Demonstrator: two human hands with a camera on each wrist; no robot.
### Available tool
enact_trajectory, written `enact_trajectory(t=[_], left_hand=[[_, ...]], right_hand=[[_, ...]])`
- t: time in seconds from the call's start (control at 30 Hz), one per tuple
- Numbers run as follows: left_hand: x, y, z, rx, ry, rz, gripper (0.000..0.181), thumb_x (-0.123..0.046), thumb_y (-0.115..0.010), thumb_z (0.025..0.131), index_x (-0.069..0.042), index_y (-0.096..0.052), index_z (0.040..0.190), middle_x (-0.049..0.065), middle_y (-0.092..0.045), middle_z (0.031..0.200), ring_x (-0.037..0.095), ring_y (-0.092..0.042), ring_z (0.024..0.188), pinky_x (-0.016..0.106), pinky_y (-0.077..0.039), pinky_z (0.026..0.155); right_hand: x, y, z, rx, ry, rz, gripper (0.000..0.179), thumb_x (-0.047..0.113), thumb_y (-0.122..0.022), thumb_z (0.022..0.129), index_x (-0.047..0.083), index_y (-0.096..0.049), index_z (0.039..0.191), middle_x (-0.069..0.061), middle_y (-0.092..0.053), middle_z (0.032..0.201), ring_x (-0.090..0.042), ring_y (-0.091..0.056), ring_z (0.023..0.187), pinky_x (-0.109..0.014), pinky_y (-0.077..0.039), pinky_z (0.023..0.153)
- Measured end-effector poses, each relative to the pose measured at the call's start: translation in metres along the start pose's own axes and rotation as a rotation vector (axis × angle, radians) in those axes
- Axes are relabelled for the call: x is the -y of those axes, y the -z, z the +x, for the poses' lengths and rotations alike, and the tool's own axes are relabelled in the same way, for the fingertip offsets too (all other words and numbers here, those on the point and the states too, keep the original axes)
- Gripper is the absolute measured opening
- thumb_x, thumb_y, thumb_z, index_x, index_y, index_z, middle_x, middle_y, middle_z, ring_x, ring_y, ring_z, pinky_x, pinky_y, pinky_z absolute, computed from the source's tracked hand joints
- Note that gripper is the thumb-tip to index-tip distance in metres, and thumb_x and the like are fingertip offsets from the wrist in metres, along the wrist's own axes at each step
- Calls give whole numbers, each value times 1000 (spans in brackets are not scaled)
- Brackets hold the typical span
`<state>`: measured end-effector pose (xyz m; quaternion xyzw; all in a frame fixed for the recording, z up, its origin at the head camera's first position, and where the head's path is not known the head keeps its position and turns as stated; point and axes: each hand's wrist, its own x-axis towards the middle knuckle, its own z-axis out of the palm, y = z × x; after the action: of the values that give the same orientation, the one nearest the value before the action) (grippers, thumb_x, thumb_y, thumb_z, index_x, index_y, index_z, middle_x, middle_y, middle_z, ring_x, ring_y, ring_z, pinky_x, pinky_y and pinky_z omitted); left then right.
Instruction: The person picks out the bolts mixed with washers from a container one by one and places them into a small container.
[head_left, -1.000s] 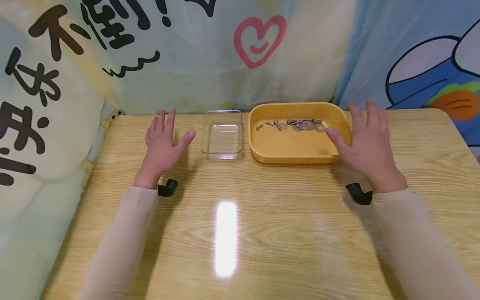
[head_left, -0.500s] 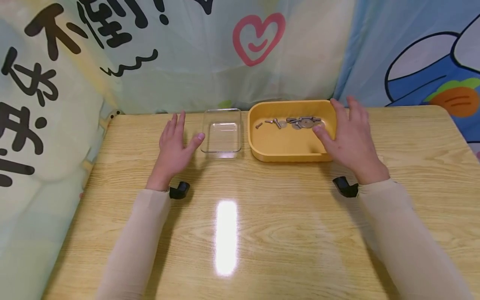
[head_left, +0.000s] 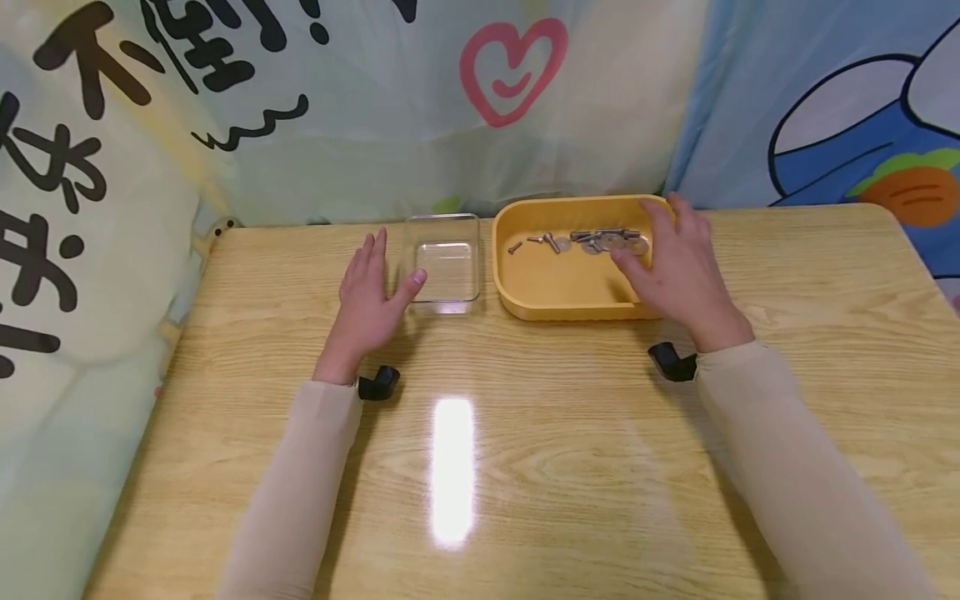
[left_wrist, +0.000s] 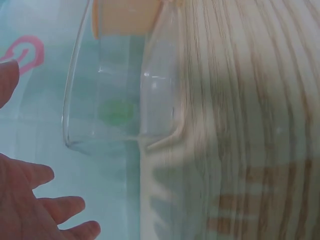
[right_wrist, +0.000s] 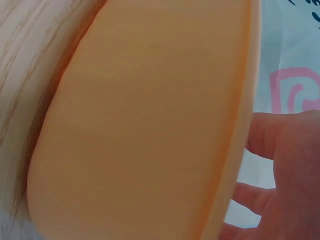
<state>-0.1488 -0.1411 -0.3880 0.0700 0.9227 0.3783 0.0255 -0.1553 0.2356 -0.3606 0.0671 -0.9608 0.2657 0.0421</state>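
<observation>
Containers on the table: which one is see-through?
The smaller, squarish box nearer the left hand; its walls are transparent, whereas the tray by the right hand is opaque yellow and holds metal screws.

Even, fairly bright light fills the head view, with a hard white glare strip [head_left: 452,471] burnt out on the glossy bench [head_left: 555,417], lower middle of the frame. Soft shadows fall inward beside the left sleeve [head_left: 292,492] and right sleeve [head_left: 817,483]; the small metal pieces [head_left: 609,242] lack crisp detail. The left wrist view is hazy and cooler, faint highlights edging the clear box [left_wrist: 160,100], blurred shadows at lower middle and right. The right wrist view looks dimmer, the yellow tray [right_wrist: 140,125] flat and low in contrast, wood grain soft at left
</observation>
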Motion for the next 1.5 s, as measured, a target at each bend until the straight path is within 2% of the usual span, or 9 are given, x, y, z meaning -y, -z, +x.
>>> enact_trajectory(t=[0.2, 0.43, 0.73, 1.0, 1.2, 1.33, 1.5], left_hand=[[3, -7, 1, -10, 15, -36, 87, -53, -51, 101, -10, -8, 163, 19, -9, 167, 38, -6, 153, 57, -4, 121], [5, -10, 0, -23, 21, -72, 89, -53, -53, 100, -9, -8, 163, 18, -11, 167, 34, -8, 153, 50, -7, 122], [4, -12, 1, -19, 24, -97, 93, -53, -57, 98, -9, -7, 163, 14, -11, 168, 31, -8, 154, 48, -9, 123], [3, -17, 3, -1, -1, -97, 94, -51, -61, 97, -9, -8, 162, 12, -12, 168, 30, -9, 154, 47, -10, 122], [3, -21, 3, 7, -7, -88, 96, -51, -62, 96, -9, -8, 163, 13, -12, 168, 32, -10, 153, 50, -10, 122], [2, -23, 4, 11, -11, -75, 96, -50, -63, 96, -7, -8, 162, 14, -13, 167, 32, -11, 153, 49, -10, 122], [2, -26, 5, 20, -10, -67, 97, -49, -64, 96, -7, -7, 162, 15, -13, 167, 32, -12, 153, 49, -10, 122]], right_hand=[[3, -2, 6, 43, -22, -6, 68, 28, -59, 101, -7, -30, 152, -34, -15, 157, -55, -15, 142, -67, -21, 111], [8, -7, 15, 114, -59, -14, 66, 27, -58, 102, -6, -31, 152, -33, -21, 155, -53, -16, 143, -64, -22, 112], [12, -8, 28, 184, -68, -65, 61, 25, -54, 103, -6, -34, 151, -36, -31, 149, -51, -22, 141, -61, -23, 113], [15, -12, 37, 240, -71, -94, 55, 24, -52, 104, -6, -40, 148, -31, -45, 141, -47, -34, 132, -58, -30, 109], [12, -16, 41, 266, -75, -100, 45, 20, -56, 102, -5, -49, 140, -28, -52, 127, -41, -44, 116, -56, -38, 100], [9, -19, 43, 280, -76, -100, 42, 16, -58, 102, -6, -50, 136, -27, -54, 122, -40, -46, 111, -55, -40, 96], [6, -21, 45, 293, -68, -99, 40, 11, -59, 100, -8, -51, 135, -28, -55, 122, -40, -45, 110, -55, -39, 98]])
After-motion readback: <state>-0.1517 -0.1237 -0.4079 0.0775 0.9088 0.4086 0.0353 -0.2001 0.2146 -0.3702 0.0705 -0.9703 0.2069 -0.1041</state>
